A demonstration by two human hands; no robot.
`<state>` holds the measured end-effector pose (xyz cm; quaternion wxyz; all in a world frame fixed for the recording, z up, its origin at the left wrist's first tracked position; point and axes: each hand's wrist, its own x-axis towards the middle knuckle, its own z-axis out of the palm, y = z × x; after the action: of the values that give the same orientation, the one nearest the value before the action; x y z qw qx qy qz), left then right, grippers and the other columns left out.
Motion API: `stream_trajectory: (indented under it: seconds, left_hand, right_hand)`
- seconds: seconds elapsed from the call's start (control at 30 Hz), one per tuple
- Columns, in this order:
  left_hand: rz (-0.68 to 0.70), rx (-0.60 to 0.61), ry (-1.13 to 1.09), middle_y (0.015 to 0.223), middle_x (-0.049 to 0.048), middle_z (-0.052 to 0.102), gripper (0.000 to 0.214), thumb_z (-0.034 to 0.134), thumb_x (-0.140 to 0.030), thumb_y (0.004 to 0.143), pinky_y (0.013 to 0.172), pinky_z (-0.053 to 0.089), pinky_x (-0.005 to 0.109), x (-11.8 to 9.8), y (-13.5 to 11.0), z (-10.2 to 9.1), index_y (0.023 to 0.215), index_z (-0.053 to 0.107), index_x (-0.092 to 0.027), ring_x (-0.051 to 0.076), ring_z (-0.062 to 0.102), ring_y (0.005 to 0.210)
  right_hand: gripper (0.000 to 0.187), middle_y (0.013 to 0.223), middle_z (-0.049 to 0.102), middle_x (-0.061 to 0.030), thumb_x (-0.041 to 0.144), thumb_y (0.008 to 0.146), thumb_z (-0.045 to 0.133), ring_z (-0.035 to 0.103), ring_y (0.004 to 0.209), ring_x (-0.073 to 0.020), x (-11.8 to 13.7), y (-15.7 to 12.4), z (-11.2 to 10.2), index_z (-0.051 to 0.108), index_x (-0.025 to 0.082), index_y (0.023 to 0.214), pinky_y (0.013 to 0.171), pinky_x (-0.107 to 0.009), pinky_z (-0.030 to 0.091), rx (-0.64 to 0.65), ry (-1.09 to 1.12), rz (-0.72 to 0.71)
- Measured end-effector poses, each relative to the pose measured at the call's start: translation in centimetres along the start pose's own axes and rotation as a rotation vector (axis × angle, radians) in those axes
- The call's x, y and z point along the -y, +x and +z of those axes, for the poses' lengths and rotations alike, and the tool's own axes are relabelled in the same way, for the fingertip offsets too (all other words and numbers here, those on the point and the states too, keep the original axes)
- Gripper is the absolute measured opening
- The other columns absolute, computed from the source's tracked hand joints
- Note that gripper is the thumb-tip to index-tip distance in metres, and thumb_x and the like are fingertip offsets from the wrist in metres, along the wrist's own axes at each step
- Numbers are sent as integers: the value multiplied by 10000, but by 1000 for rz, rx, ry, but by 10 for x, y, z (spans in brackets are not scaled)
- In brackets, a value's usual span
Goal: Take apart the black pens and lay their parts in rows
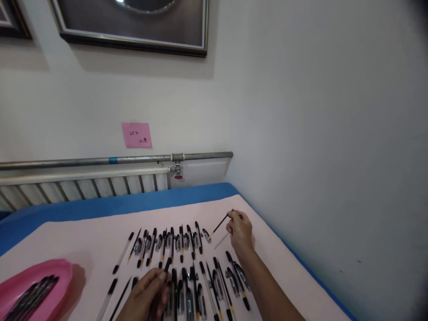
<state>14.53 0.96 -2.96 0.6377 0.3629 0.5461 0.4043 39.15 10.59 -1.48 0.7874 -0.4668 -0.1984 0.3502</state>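
Observation:
My right hand (240, 227) is closed on a thin pen refill (220, 223), dark along its length with a yellow lower end, angled down to the left. Close to that end lies a clear pen cap (207, 235) with a black clip. Nearer to me, my left hand (147, 292) pinches a black pen part (167, 264) between thumb and fingers; the rest of it is hidden. Around both hands, pen barrels (123, 252), refills (134, 243) and caps (232, 281) lie in two rough rows on the pale pink sheet (90, 238).
A pink tray (63, 267) with several dark pens (33, 296) stands at the left. Blue cover (197, 192) borders the sheet. Behind are a radiator (83, 186), a pipe (143, 159) and a pink note (137, 135); a wall (317, 156) rises along the right side.

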Motion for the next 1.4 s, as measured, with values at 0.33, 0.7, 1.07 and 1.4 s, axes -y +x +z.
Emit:
stream_trajectory:
  seconds: [0.33, 0.7, 1.07, 1.4]
  left_hand:
    - [256, 52, 644, 477, -91, 366, 271, 506, -355, 816, 478, 339, 187, -69, 40, 113, 616, 457, -179, 59, 376, 441]
    - [48, -54, 1247, 1117, 69, 584, 314, 539, -328, 855, 801, 502, 391, -63, 124, 180, 1117, 549, -156, 191, 589, 952]
    - [82, -138, 1563, 1128, 78, 579, 324, 544, -325, 853, 809, 499, 392, -48, 140, 177, 1129, 542, -154, 193, 586, 966]
    - [184, -167, 1666, 1125, 71, 581, 313, 536, -326, 857, 814, 496, 397, -72, 139, 150, 1123, 545, -161, 192, 585, 967]
  right_hand:
    - [177, 552, 536, 58, 215, 559, 601, 340, 330, -31, 9, 39, -25, 503, 169, 698, 309, -174, 216, -75, 119, 47]
    - [130, 584, 533, 50, 211, 588, 558, 326, 352, -24, 8, 60, -40, 486, 165, 686, 312, -161, 228, -148, 224, 118]
    - [129, 556, 502, 61, 226, 596, 552, 318, 359, -32, 7, 56, -31, 481, 175, 691, 311, -163, 253, -127, 178, 136]
    - [86, 547, 493, 52, 255, 626, 516, 385, 390, -76, -2, 54, -28, 505, 192, 684, 346, -191, 284, -9, -149, 91]
